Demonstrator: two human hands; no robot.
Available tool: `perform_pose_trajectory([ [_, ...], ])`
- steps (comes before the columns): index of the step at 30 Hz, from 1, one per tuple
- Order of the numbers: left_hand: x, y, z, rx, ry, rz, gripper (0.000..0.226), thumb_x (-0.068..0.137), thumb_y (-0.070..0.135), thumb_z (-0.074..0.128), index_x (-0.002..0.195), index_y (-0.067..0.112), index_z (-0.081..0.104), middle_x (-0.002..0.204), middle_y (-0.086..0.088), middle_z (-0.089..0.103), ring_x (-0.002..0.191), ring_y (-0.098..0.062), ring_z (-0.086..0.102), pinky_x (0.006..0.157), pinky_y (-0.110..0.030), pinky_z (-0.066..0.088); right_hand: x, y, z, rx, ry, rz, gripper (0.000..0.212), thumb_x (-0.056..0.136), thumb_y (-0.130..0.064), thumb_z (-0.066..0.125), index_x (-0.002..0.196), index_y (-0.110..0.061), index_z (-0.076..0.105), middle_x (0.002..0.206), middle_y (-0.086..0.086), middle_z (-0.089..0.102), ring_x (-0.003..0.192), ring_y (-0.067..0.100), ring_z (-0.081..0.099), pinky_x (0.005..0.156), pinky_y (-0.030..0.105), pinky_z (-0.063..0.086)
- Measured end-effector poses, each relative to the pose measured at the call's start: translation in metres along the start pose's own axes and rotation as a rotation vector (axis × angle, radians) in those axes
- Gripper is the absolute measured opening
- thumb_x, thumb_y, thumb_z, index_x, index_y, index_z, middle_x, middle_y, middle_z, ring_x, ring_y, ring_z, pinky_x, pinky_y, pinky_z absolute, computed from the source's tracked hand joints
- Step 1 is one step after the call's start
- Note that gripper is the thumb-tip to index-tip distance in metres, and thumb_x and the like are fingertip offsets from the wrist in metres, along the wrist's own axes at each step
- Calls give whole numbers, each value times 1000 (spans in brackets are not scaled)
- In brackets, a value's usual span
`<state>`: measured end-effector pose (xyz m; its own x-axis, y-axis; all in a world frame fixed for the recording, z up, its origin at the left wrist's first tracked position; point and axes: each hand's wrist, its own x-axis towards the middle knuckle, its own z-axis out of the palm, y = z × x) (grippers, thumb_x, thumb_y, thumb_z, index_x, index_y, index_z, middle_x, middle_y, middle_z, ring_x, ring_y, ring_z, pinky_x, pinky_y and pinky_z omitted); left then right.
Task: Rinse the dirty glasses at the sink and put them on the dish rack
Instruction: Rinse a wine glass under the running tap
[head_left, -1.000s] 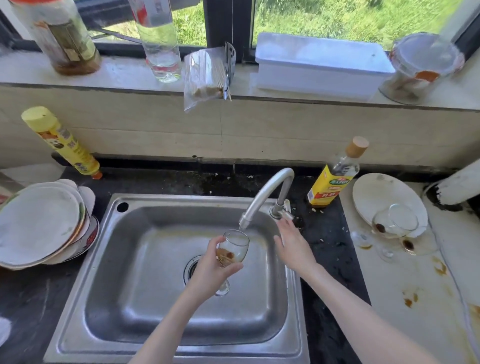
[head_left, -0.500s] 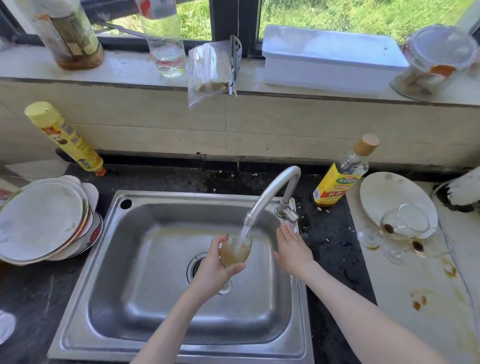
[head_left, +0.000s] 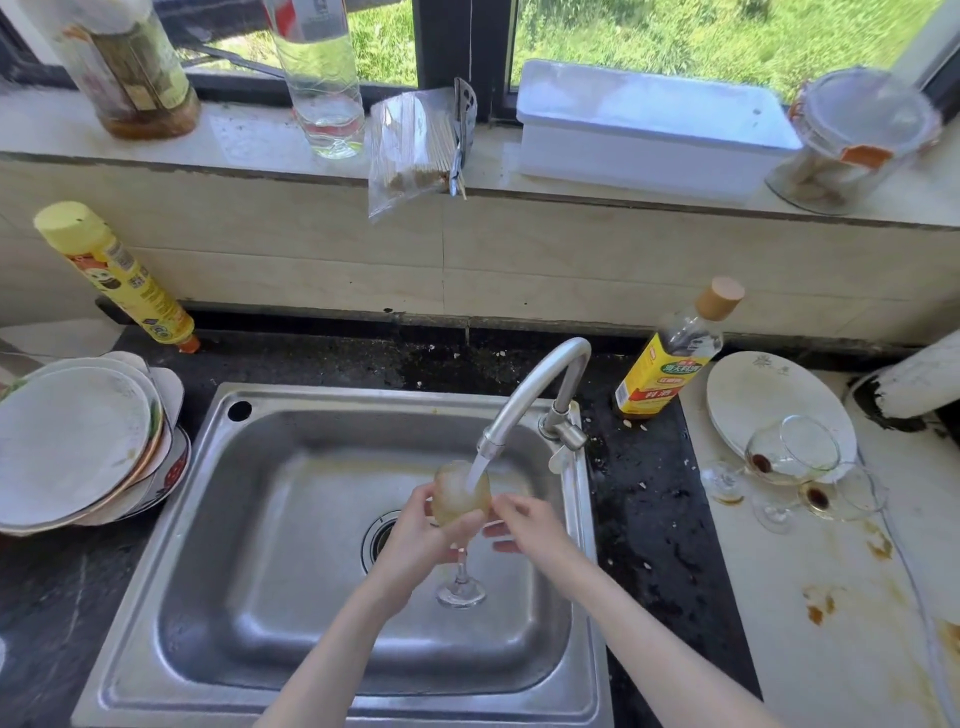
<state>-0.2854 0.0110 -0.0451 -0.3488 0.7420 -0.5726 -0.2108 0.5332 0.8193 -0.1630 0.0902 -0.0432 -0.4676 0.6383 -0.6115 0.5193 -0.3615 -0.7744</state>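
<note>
My left hand (head_left: 415, 540) grips a stemmed wine glass (head_left: 460, 499) by its bowl, upright over the steel sink (head_left: 260, 519). Water runs from the tap (head_left: 535, 384) into the glass, which is full of cloudy brownish water. My right hand (head_left: 535, 530) is at the bowl's right side, its fingertips touching the glass; the fingers look blurred. On the white counter to the right, two stained wine glasses (head_left: 789, 452) (head_left: 831, 496) lie on their sides beside a third, small glass (head_left: 722, 480). No dish rack is in view.
A stack of dirty plates (head_left: 72, 447) sits left of the sink. A white plate (head_left: 753, 395) and a yellow-labelled bottle (head_left: 665, 364) stand at the right, a yellow spray can (head_left: 119, 275) at the back left. Bottles, a jar and a white box line the windowsill.
The water came on and filled the glass. My right hand left the tap handle and moved to the right side of the glass bowl.
</note>
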Motion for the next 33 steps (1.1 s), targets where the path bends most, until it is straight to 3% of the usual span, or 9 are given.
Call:
perform_pose_trajectory([
  [4, 1, 4, -2, -40, -47, -125, 56, 66, 34, 77, 113, 12, 55, 103, -7, 67, 88, -18, 66, 77, -31, 55, -11, -5, 7, 248, -41, 66, 28, 100, -28, 41, 91, -12, 63, 77, 3, 65, 61, 11, 64, 66, 26, 55],
  [7, -1, 3, -4, -117, -159, -284, 25, 81, 28, 69, 99, 10, 66, 85, -4, 72, 75, -16, 66, 69, -25, 53, -15, -1, 7, 287, -106, 184, 30, 100, -30, 41, 95, -8, 61, 76, 6, 64, 61, 15, 63, 69, 31, 56],
  [12, -4, -6, 0, -271, -177, -555, 28, 80, 22, 70, 99, 3, 60, 80, -14, 62, 70, -21, 59, 61, -27, 56, -14, 13, 7, 198, -119, 382, 33, 98, -35, 43, 86, -7, 55, 78, 13, 59, 64, 22, 60, 65, 32, 55],
  [15, -8, -8, 1, -336, -184, -610, 27, 80, 20, 70, 92, -1, 58, 70, -13, 60, 67, -23, 58, 70, -31, 55, -13, 19, 6, 176, -137, 410, 33, 96, -39, 44, 90, -8, 54, 85, 15, 58, 66, 23, 60, 62, 30, 53],
  [18, -7, -8, -2, -275, -201, -529, 29, 80, 21, 71, 98, 1, 62, 77, -12, 66, 71, -22, 62, 74, -31, 56, -14, 18, 6, 190, -146, 371, 29, 97, -35, 44, 95, -9, 57, 86, 13, 60, 67, 22, 61, 64, 31, 54],
  [20, -7, -9, -3, -159, -194, -379, 29, 78, 20, 73, 100, 6, 63, 81, -5, 69, 73, -17, 64, 74, -28, 54, -14, 17, 6, 244, -148, 306, 27, 97, -30, 44, 105, -9, 58, 91, 11, 61, 73, 22, 62, 72, 33, 55],
  [23, -6, -12, -4, 57, -93, -126, 46, 73, 13, 78, 112, 12, 55, 104, -4, 65, 88, -14, 64, 68, -18, 51, -14, 15, 8, 342, -145, 185, 25, 99, -26, 42, 114, -16, 58, 101, 6, 63, 88, 20, 62, 81, 30, 53],
  [26, -7, -12, -4, 113, -46, 55, 43, 73, 2, 74, 107, 20, 55, 106, -6, 63, 86, -14, 63, 62, -12, 48, -14, 10, 10, 372, -162, 97, 25, 100, -28, 40, 116, -24, 59, 108, -3, 68, 98, 13, 64, 88, 26, 48],
  [33, -5, -8, -6, 79, -3, 172, 54, 71, 2, 76, 115, 25, 56, 106, -1, 66, 89, -15, 66, 67, -15, 50, -10, 7, 8, 416, -156, -16, 24, 100, -27, 41, 120, -25, 55, 110, -5, 67, 101, 12, 64, 91, 26, 49],
])
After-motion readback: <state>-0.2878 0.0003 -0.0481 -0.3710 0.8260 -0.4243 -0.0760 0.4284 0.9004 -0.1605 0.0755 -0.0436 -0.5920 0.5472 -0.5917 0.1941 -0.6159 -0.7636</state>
